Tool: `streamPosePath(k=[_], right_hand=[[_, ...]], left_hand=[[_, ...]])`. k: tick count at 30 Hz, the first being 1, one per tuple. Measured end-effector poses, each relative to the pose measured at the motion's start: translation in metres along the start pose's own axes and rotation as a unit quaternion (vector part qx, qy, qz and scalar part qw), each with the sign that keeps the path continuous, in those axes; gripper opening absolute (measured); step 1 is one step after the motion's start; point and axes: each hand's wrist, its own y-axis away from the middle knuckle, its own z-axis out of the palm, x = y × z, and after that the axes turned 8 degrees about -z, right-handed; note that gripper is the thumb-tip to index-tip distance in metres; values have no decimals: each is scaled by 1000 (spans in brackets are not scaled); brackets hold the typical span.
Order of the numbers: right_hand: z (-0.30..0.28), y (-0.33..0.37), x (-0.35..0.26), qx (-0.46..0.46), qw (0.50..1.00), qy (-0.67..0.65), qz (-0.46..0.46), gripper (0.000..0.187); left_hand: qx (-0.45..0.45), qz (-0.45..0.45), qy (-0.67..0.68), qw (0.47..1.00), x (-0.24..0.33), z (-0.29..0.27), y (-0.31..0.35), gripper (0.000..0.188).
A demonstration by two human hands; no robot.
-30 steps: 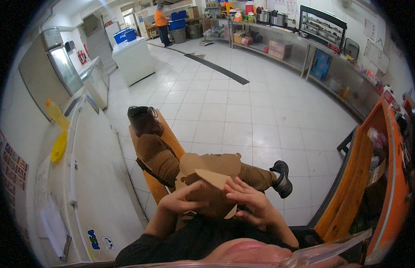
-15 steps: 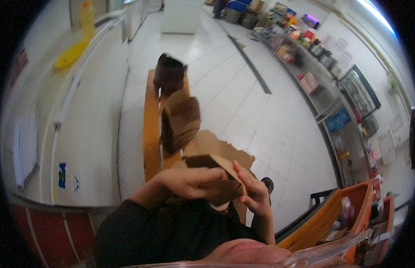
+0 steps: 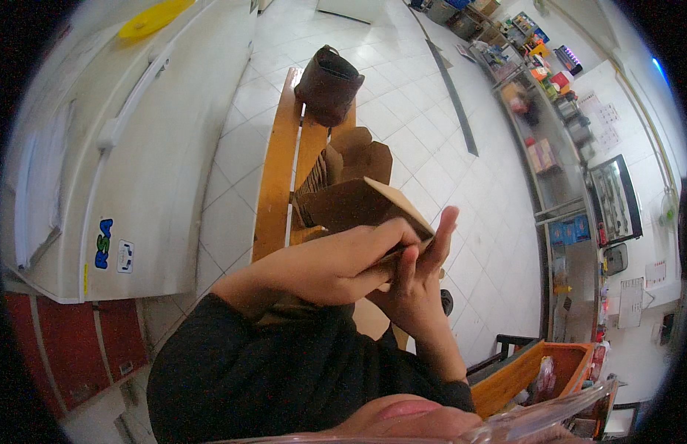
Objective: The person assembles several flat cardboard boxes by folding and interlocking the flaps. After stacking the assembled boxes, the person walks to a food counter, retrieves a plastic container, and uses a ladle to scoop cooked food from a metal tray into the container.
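Observation:
Both hands are on a brown cardboard box [image 3: 347, 203] with raised folded sides, above a wooden bench [image 3: 277, 177]. My left hand [image 3: 377, 259] reaches across from the left and grips the box's near edge, its fingertips partly hidden by the box wall. My right hand [image 3: 421, 292] holds the box's right corner, thumb toward me and one finger stretched upward beyond it. Just behind stands a stack of brown cardboard pieces [image 3: 314, 181], with open flaps [image 3: 366, 155] at its far side. More brown cardboard [image 3: 371, 318] lies below my hands, mostly covered by my arms.
A dark brown bag [image 3: 329, 89] stands at the bench's far end. Along the left runs a white chest freezer [image 3: 173, 148] with a yellow object [image 3: 155, 21] on top. Metal shelves [image 3: 532, 148] line the right wall; an orange crate [image 3: 573, 362] is at lower right.
The box has tilted and moved away from me, toward the cardboard stack. My left hand has come across to the right, closer to my right hand. The whole view has shifted too.

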Motion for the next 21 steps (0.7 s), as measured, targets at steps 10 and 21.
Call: streamPosePath(k=[10,21], right_hand=[[28,-73,109,135,884,-438,95,117],[93,-62,180,-80,771,-601,197,112]], left_hand=[[331,304,-153,880,-67,-33,-16,72],[307,-28,-178,934,-186,-51,-32,134]])
